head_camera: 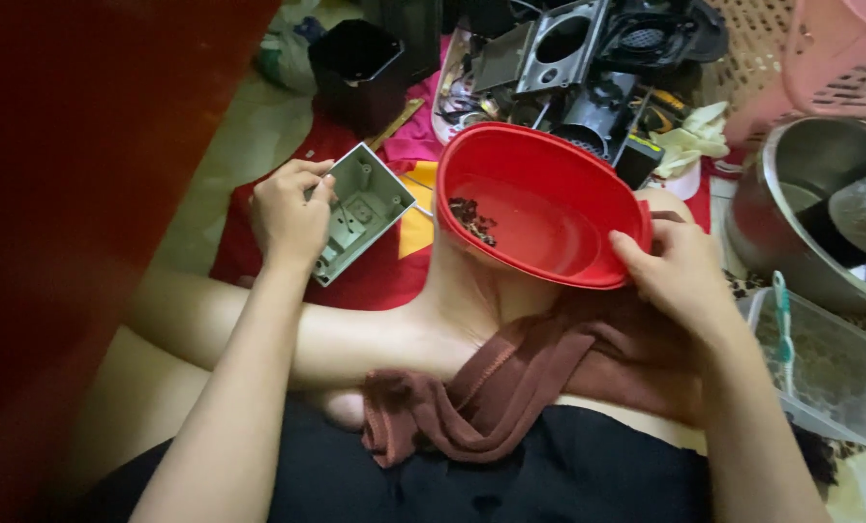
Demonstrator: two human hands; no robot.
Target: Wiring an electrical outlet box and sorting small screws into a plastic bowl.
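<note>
Maroon cloth (510, 387) on lap, left grip (288, 218) pinching grey casing (365, 208), right grip (675, 271) pinching red bowl (539, 208)

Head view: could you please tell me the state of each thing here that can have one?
Left hand: closed around the grey plastic housing.
Grey plastic housing: open, tilted, hollow side up.
Right hand: gripping the red bowl's rim.
Red bowl: tilted, small dark bits inside.
Metal pot: open, upright.
Clear plastic tub: uncovered, green toothbrush across it.
</note>
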